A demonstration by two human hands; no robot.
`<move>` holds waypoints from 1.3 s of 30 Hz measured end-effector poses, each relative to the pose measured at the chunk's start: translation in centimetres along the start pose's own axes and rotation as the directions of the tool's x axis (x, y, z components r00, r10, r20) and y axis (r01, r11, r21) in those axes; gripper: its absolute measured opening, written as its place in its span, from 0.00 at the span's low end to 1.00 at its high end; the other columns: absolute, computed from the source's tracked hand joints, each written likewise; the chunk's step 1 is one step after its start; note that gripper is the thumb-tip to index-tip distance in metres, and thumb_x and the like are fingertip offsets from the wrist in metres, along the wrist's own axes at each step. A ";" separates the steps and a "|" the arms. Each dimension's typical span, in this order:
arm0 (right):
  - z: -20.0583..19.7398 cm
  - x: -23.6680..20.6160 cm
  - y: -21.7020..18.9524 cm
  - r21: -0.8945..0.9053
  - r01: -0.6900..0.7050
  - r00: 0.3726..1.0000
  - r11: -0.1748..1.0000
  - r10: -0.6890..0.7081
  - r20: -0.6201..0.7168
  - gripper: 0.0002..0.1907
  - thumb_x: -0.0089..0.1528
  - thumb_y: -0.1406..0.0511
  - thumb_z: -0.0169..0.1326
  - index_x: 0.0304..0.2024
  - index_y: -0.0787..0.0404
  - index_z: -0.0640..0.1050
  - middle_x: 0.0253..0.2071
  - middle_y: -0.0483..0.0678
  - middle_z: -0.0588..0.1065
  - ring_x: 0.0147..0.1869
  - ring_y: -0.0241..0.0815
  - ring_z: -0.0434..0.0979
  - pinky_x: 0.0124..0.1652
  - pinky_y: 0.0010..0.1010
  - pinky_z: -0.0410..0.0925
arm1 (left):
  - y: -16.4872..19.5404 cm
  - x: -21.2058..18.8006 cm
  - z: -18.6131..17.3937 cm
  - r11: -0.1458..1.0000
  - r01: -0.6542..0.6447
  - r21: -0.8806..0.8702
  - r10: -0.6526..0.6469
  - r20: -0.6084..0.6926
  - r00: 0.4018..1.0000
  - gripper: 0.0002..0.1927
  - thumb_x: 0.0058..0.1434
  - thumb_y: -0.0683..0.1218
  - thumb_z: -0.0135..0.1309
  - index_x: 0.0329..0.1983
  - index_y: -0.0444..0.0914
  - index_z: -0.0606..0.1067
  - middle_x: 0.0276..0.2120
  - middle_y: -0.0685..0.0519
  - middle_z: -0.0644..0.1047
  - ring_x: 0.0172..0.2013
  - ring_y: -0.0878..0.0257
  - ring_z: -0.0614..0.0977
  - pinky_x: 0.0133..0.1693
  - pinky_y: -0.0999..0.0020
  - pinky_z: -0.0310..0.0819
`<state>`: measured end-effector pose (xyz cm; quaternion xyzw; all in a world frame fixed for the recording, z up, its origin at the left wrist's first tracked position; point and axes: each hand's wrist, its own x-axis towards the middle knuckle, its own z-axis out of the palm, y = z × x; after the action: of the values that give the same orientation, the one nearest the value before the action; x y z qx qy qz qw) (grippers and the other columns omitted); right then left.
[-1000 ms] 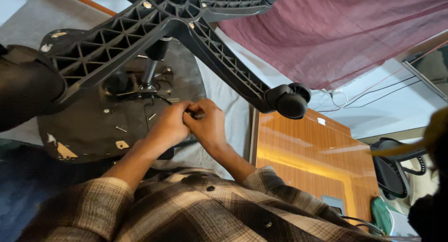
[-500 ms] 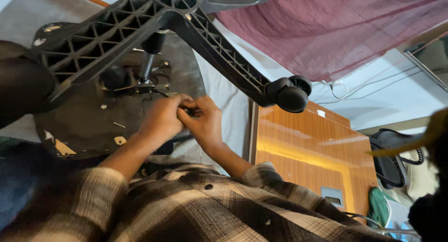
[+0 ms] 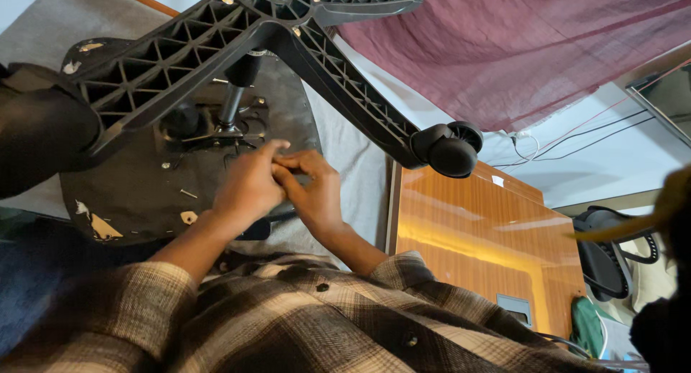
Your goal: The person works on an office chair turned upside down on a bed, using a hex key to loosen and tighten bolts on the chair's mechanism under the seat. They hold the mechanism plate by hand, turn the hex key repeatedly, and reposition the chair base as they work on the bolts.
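The step in hand looks like fine fingerwork on the underside of an overturned office chair; both hands meet at the middle of the frame, just below the black ribbed plastic star base (image 3: 216,49) that spreads across the upper left. The left hand (image 3: 248,186) lies curled, fingers bent and its forefinger stretched toward the right hand (image 3: 317,193); the fingertips of the two touch, pinched together over something small; what that is I cannot tell, since the fingers hide it.

Just above the hands, left of centre, the dark metal gas column (image 3: 234,99) runs down into the mechanism plate on the round black seat underside (image 3: 137,193); the left hand overlaps that underside, near the plate but apart from it; a few small screws lie on the dark surface to the left of the hands. One arm of the base runs to the right and ends in a black twin-wheel caster (image 3: 453,148), upper right of the hands and well apart from them.

By my judgement, the next move calls for a steady pinch and little force; a small part could slip from the fingertips.
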<state>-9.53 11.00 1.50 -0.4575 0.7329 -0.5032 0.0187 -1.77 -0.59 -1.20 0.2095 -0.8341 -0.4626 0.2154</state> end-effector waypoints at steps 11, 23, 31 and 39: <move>-1.7 0.1 -0.5 0.033 0.013 0.997 0.999 -0.016 0.081 0.10 0.63 0.69 0.60 0.46 0.66 0.82 0.46 0.52 0.79 0.47 0.43 0.83 0.47 0.30 0.77 | -0.4 -0.3 1.2 0.985 -0.039 -0.166 0.047 0.044 0.998 0.40 0.54 0.38 0.55 0.72 0.40 0.62 0.43 0.34 0.80 0.45 0.36 0.81 0.44 0.47 0.74; -1.8 -0.2 -0.6 -0.014 -0.160 0.987 0.987 0.161 0.030 0.10 0.61 0.67 0.60 0.44 0.66 0.81 0.44 0.52 0.79 0.44 0.43 0.83 0.43 0.29 0.77 | 1.3 -0.1 0.3 1.000 -0.002 0.014 0.002 0.043 0.999 0.31 0.57 0.40 0.56 0.66 0.44 0.70 0.33 0.37 0.81 0.35 0.40 0.83 0.38 0.49 0.75; -1.5 0.7 0.5 -0.208 -0.213 0.972 0.955 0.230 0.057 0.13 0.55 0.63 0.67 0.38 0.65 0.82 0.34 0.50 0.83 0.35 0.38 0.85 0.38 0.29 0.75 | 0.5 -1.3 0.5 0.806 -0.587 0.079 0.579 -0.314 0.753 0.34 0.46 0.41 0.58 0.59 0.39 0.65 0.42 0.34 0.79 0.42 0.36 0.80 0.44 0.49 0.74; -3.3 0.3 0.1 0.027 -0.170 0.965 0.985 0.161 0.208 0.17 0.58 0.64 0.63 0.47 0.64 0.82 0.41 0.49 0.82 0.41 0.34 0.83 0.43 0.26 0.75 | -0.3 -1.1 0.4 0.992 -0.110 -0.061 0.113 0.037 0.993 0.43 0.52 0.37 0.58 0.73 0.40 0.60 0.38 0.34 0.80 0.40 0.35 0.81 0.41 0.46 0.74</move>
<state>-11.39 13.21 3.19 -0.4435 0.7512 -0.4664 0.1465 -1.03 0.17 -1.82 0.1469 -0.8347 -0.4782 0.2301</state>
